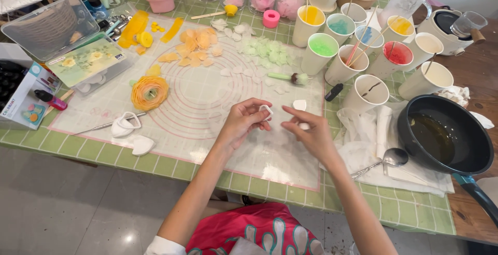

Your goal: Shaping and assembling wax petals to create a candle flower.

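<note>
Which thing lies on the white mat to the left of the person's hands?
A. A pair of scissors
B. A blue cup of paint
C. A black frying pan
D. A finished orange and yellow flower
D: the orange and yellow flower rests on the mat left of the left hand and right hand; the black pan sits off to the right.

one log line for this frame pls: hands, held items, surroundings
left hand: pinches small white cutter | right hand: holds white petal | surface: silicone mat | nearby: orange flower, black pan
</note>
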